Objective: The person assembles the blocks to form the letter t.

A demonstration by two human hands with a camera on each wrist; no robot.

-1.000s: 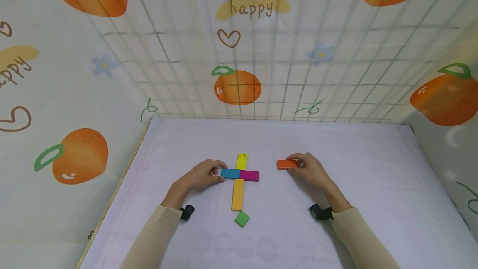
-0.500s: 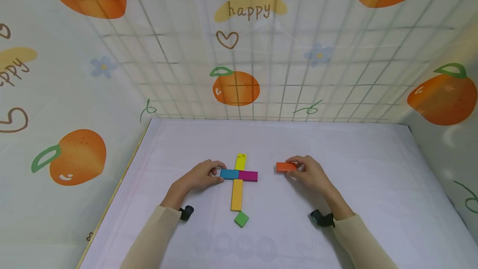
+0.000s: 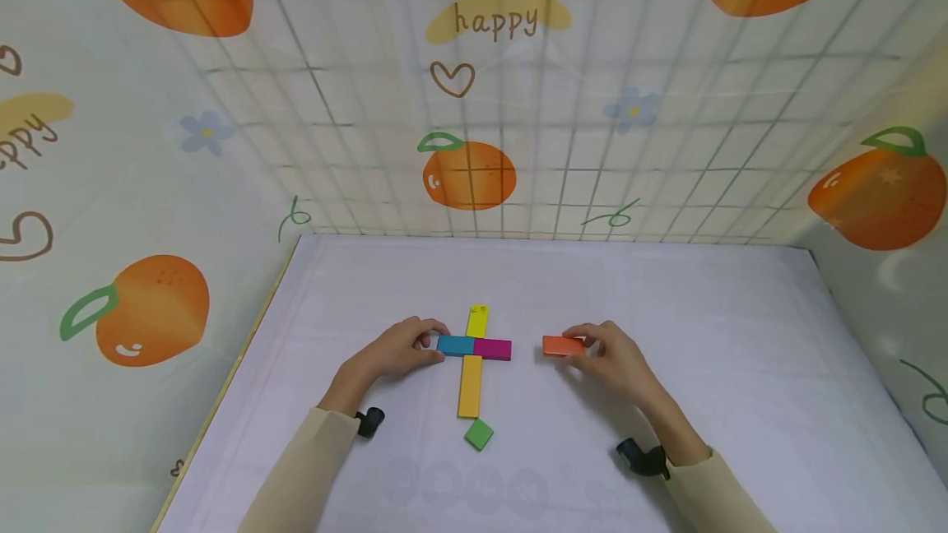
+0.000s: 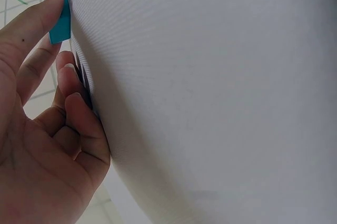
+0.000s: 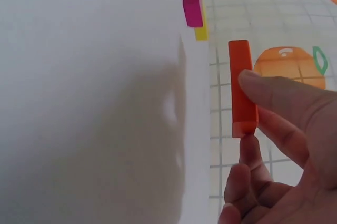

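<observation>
My left hand (image 3: pixel 403 347) pinches the outer end of a blue block (image 3: pixel 456 345) lying on the table; in the left wrist view the thumb lies on the teal-blue block (image 4: pixel 59 18). Butted against its right end is a magenta block (image 3: pixel 493 349). A yellow block (image 3: pixel 477 321) lies behind these two and a longer orange-yellow block (image 3: pixel 470 386) in front, making a cross. My right hand (image 3: pixel 611 359) pinches an orange-red block (image 3: pixel 561 345) to the right of the magenta one. The right wrist view shows that orange block (image 5: pixel 242 89) held above the table surface, between thumb and fingers.
A small green block (image 3: pixel 479 434), turned like a diamond, lies at the near end of the orange-yellow block. The white-covered table (image 3: pixel 704 311) meets a printed curtain (image 3: pixel 355 105) at the back and sides.
My right hand has brought the orange-red block nearer to me and slightly left, level with the magenta block. My left hand keeps its hold on the blue block.
</observation>
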